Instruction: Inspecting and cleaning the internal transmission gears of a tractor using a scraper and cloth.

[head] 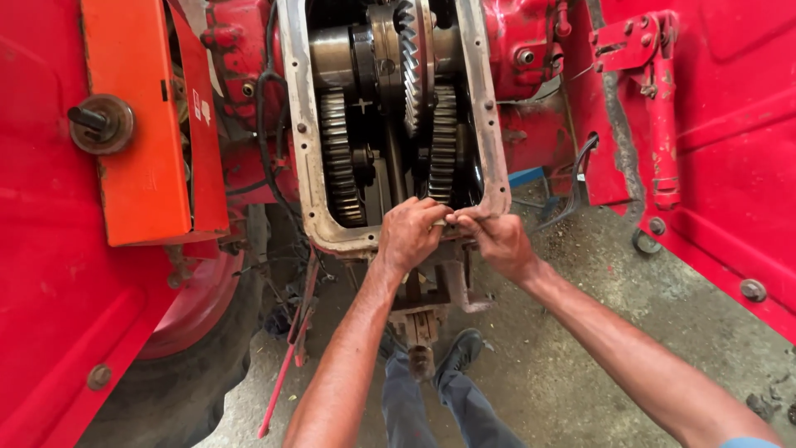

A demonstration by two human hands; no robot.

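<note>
An opened gearbox housing (300,124) on a red tractor shows several large steel gears (442,137) inside. My left hand (408,234) and my right hand (496,238) meet at the near rim of the opening, fingertips pinched together on a small part (444,219) too small to make out. Both hands rest against the flange, which carries pale gasket residue. My legs and a dark shoe (458,353) show below.
An orange panel (141,124) with a round knob stands at left, above a black tyre (191,390). Red fenders flank both sides. A red lever bracket (655,108) hangs at right. Black cables run beside the housing. A red rod (282,377) leans over the concrete floor.
</note>
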